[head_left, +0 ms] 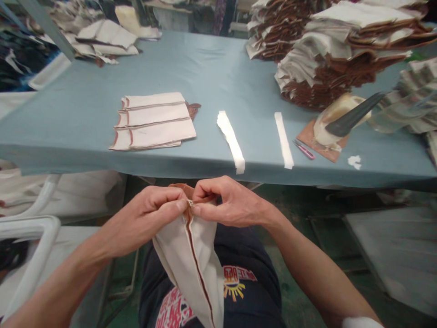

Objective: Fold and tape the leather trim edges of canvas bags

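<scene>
Hanging from both hands: cream cloth

Fabric piece: off-white, long, limp; hanging at a slant, its lower end running out of view.
Brown strip: narrow and dark, lengthwise down the front — slightly bowed.
Upper end: pinched and gathered at the strip's top, with soft folds below.
Brown material: exposed along the top edge — behind the pinch.
</scene>
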The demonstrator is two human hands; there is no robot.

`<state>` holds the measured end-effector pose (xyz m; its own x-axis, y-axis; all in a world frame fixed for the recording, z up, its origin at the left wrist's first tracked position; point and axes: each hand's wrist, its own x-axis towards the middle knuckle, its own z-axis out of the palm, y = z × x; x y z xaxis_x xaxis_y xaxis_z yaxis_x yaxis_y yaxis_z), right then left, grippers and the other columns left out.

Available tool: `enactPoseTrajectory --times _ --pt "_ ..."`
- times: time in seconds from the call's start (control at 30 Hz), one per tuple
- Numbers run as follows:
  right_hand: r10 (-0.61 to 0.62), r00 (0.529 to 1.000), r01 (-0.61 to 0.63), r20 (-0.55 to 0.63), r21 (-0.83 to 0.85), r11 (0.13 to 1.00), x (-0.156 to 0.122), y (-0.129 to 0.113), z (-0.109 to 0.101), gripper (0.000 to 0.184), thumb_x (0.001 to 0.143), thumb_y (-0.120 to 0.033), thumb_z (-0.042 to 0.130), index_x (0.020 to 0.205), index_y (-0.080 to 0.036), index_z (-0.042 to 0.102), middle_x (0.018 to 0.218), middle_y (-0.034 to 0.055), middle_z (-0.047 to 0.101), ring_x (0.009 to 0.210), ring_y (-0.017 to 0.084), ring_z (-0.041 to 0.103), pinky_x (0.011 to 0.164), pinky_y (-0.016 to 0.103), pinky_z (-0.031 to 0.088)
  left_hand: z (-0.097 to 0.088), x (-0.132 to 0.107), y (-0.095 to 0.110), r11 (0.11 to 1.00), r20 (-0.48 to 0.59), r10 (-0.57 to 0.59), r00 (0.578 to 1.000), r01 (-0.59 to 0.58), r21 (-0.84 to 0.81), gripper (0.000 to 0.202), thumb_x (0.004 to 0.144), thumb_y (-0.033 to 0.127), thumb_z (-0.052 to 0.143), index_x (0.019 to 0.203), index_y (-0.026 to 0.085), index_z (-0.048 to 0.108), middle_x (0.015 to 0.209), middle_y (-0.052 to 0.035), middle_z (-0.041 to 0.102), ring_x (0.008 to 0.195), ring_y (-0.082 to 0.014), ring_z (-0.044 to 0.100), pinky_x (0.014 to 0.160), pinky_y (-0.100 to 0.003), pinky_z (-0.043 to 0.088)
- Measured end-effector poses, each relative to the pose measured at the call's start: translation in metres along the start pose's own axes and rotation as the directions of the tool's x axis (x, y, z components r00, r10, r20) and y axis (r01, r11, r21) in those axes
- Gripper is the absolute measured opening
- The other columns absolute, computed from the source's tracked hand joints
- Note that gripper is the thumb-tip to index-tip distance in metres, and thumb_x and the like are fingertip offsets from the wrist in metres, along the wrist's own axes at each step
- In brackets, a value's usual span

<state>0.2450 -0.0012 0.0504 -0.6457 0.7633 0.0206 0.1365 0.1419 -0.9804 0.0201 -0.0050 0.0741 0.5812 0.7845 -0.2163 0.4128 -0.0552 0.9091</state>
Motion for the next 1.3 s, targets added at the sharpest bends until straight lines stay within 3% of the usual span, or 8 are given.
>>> enactPoseTrajectory --times 0.2,0.33,0.53,0.77,0.93,1.03,1.17,1.3 --pt "-0.019 0.998 0.017 0.053 0.045 0.999 0.012 0.005 -0.004 0.029 0.096 -0.041 0.072 0.083 -0.017 0.062 0.078 -0.0034 0.058 0.072 0.011 0.047 0.066 0.025 0.038 -0.011 -0.003 -0.008 0.985 0.158 -0.113 0.981 0.131 -0.113 0.030 0.090 0.043 0.071 0.073 0.019 0.068 0.070 0.0028 0.058 0.064 -0.0132 0.049 0.056 -0.019 0.042" --pt "-0.027 0.999 0.021 0.029 0.180 0.983 0.025 0.007 -0.001 0.035 0.092 -0.049 0.078 0.092 -0.017 0.065 0.086 -0.0007 0.065 0.077 0.013 0.055 0.070 0.026 0.046 -0.013 -0.011 -0.003 0.977 0.005 -0.124 0.992 0.123 -0.172 0.042 0.100 0.048 0.060 0.072 0.018 0.067 0.069 0.0046 0.060 0.064 -0.0107 0.049 0.058 -0.016 0.042" --pt "0.024 0.953 -0.034 -0.304 -0.029 0.999 0.021 -0.012 0.010 0.030 0.092 -0.043 0.074 0.108 -0.019 0.067 0.112 0.0055 0.075 0.100 0.019 0.066 0.085 0.033 0.051 -0.014 -0.021 -0.001 0.998 -0.212 -0.003 0.977 -0.011 -0.066 0.042 0.105 0.050 0.057 0.087 0.018 0.077 0.077 0.0020 0.074 0.069 -0.0148 0.063 0.061 -0.019 0.048" --pt "0.148 0.916 -0.258 -0.373 -0.264 0.930 0.010 -0.012 0.044 0.025 0.102 -0.043 0.067 0.096 -0.020 0.069 0.095 0.0038 0.076 0.087 0.019 0.066 0.079 0.034 0.044 0.013 -0.018 -0.017 0.978 -0.461 0.171 0.871 -0.094 0.186 0.032 0.103 0.036 0.055 0.080 0.021 0.072 0.079 -0.0003 0.073 0.072 -0.0180 0.063 0.066 -0.024 0.048" --pt "0.078 0.891 -0.264 -0.448 -0.370 0.891 0.002 0.007 0.059 0.019 0.104 -0.022 0.054 0.098 -0.019 0.071 0.097 0.0075 0.078 0.088 0.021 0.068 0.082 0.035 0.044 0.040 -0.018 -0.038 0.998 -0.565 0.051 0.824 -0.020 0.061 0.034 0.104 0.040 0.052 0.085 0.020 0.072 0.084 -0.0026 0.072 0.078 -0.0204 0.064 0.071 -0.026 0.050" --pt "0.015 0.885 -0.224 -0.465 -0.399 0.889 -0.003 0.016 0.062 0.024 0.106 -0.027 0.050 0.093 -0.019 0.069 0.094 0.0079 0.077 0.084 0.021 0.068 0.079 0.034 0.045 0.047 -0.017 -0.043 0.999 -0.596 -0.042 0.802 0.018 -0.045 0.035 0.101 0.046 0.055 0.086 0.020 0.073 0.083 -0.0033 0.072 0.075 -0.0204 0.063 0.068 -0.027 0.050" --pt "-0.032 0.890 -0.153 -0.454 -0.364 0.919 -0.009 0.025 0.064 0.029 0.109 -0.036 0.051 0.089 -0.020 0.066 0.086 0.0051 0.073 0.076 0.018 0.063 0.074 0.031 0.045 0.050 -0.013 -0.043 0.992 -0.540 -0.086 0.837 0.021 -0.126 0.031 0.092 0.047 0.068 0.081 0.019 0.074 0.079 -0.0031 0.071 0.072 -0.0189 0.061 0.064 -0.025 0.050" --pt "0.036 0.908 -0.151 -0.417 -0.247 0.957 -0.017 0.028 0.062 0.020 0.104 -0.028 0.052 0.092 -0.019 0.065 0.085 0.0031 0.071 0.074 0.016 0.061 0.072 0.030 0.045 0.051 -0.009 -0.047 0.984 -0.481 -0.117 0.869 0.034 -0.177 0.027 0.085 0.044 0.076 0.077 0.018 0.074 0.075 -0.0016 0.068 0.069 -0.0168 0.058 0.060 -0.023 0.048"
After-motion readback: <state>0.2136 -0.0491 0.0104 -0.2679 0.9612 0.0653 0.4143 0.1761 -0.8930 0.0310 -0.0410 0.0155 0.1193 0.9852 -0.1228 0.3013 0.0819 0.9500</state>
